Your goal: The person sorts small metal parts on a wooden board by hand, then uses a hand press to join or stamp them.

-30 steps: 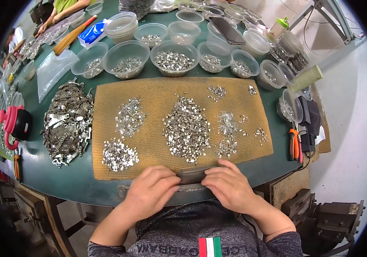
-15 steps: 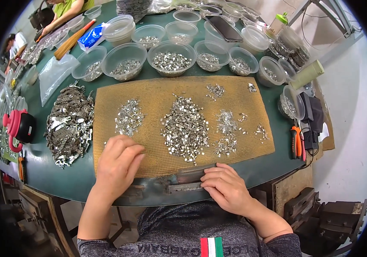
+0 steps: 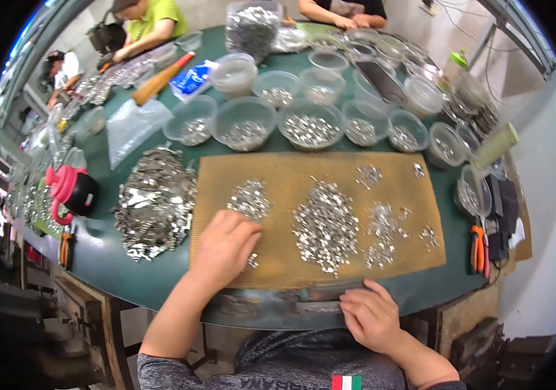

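Note:
My left hand (image 3: 225, 248) rests on the left part of a tan ribbed mat (image 3: 278, 260), closed with its fingers curled down. Whatever its fingertips hold is hidden. Just beyond them lies a loose pile of small shiny metal pieces (image 3: 250, 199), and a few more bits (image 3: 251, 261) show beside the fingers. At the table's front edge, my right hand (image 3: 372, 316) is closed at the right end of a dark metal block (image 3: 320, 298); its fingertips hide what they grip. A larger heap of small metal pieces (image 3: 325, 226) covers the mat's middle.
Clear plastic bowls (image 3: 310, 127) with metal pieces line the mat's far side. Left are a mass of silvery strips (image 3: 154, 205) and a black-and-pink cup (image 3: 73, 192). A phone (image 3: 380, 81) lies on tubs. Orange-handled pliers (image 3: 477, 250) lie right. Other people sit across the table.
The view has swung, so the scene sits further right and lower, and another person's hands show at the far side. A few metal bits now show beside my left fingers. My right hand stays at the block.

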### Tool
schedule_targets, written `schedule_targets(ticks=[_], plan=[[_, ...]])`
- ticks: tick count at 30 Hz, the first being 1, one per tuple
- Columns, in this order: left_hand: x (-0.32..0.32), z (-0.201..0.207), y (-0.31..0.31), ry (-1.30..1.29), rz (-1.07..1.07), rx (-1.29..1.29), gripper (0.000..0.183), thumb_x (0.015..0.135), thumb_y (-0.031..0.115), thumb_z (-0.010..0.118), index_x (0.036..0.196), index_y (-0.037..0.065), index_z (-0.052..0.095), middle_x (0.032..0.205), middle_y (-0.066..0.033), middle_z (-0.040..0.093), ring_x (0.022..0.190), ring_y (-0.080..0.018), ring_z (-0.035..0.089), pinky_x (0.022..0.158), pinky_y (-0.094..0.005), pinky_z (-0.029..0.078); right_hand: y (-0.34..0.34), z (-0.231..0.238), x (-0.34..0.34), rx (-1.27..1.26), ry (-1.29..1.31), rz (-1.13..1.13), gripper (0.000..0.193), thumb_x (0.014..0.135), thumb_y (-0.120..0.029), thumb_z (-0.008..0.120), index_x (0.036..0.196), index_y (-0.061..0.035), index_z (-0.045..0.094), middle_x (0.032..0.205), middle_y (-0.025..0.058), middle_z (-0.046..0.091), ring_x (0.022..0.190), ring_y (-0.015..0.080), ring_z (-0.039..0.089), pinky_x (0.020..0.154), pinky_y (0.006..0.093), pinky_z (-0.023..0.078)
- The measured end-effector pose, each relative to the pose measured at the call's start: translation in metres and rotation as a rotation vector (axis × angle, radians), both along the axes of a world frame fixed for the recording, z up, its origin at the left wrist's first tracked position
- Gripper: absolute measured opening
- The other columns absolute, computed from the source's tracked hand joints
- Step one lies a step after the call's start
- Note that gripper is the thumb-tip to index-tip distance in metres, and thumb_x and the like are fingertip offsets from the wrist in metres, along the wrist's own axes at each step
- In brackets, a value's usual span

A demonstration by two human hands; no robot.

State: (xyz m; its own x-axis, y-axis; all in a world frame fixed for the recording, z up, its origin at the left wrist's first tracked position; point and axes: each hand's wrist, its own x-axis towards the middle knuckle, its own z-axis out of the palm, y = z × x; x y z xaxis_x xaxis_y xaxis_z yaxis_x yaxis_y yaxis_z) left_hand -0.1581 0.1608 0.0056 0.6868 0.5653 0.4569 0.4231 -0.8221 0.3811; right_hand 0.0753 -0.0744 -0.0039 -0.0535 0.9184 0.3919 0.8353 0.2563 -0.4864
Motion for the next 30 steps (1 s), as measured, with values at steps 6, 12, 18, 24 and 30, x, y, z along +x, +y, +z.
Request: schedule_targets(ticks=[6,12,18,24,30], plan=[[0.003,-0.005,0.010,0.016,0.019,0.014,0.012,0.085,0.007,0.078,0.095,0.005,0.073,0.095,-0.0078,0.068,0.096,-0.0298,0.063,0.084,-0.0398,0.053,-0.008,0.003,0.008,0.018,-0.137,0.094,0.024,0.081,-0.005,0.080,0.105,-0.0066,0.076,0.114,0.0065,0.076,0.105,0.0237,0.073,0.104,0.0493,0.051],[0.004,-0.021,0.016,0.118,0.059,0.057,0.013,0.084,0.012,0.078,0.096,0.007,0.074,0.095,-0.0065,0.064,0.097,-0.0288,0.060,0.085,-0.0386,0.053,0.012,0.019,0.013,-0.047,-0.080,0.143,0.021,0.084,-0.007,0.080,0.105,-0.0070,0.077,0.115,0.0062,0.076,0.108,0.0228,0.073,0.105,0.0497,0.050],[0.001,-0.021,0.016,0.068,0.059,0.048,0.010,0.084,0.010,0.077,0.092,0.007,0.072,0.095,-0.0067,0.064,0.096,-0.0289,0.061,0.083,-0.0393,0.053,0.086,0.036,0.011,0.030,-0.130,0.180,0.024,0.088,-0.008,0.075,0.112,-0.0085,0.074,0.115,0.0060,0.074,0.115,0.0240,0.068,0.112,0.0536,0.042],[-0.006,-0.020,0.018,-0.067,0.065,-0.101,0.011,0.088,0.007,0.073,0.093,0.005,0.064,0.089,-0.0109,0.066,0.087,-0.0317,0.065,0.078,-0.0421,0.053,0.187,0.017,-0.001,-0.003,-0.145,0.138,0.020,0.092,-0.010,0.072,0.112,-0.0122,0.075,0.108,0.0045,0.073,0.114,0.0254,0.066,0.115,0.0558,0.037],[-0.014,-0.014,0.022,-0.143,0.106,-0.203,0.010,0.090,0.004,0.071,0.097,0.004,0.064,0.089,-0.0115,0.067,0.086,-0.0324,0.067,0.075,-0.0416,0.053,0.234,-0.014,-0.018,0.039,-0.336,0.164,0.010,0.091,-0.012,0.068,0.098,-0.0099,0.075,0.091,0.0045,0.066,0.099,0.0250,0.064,0.114,0.0614,0.036]])
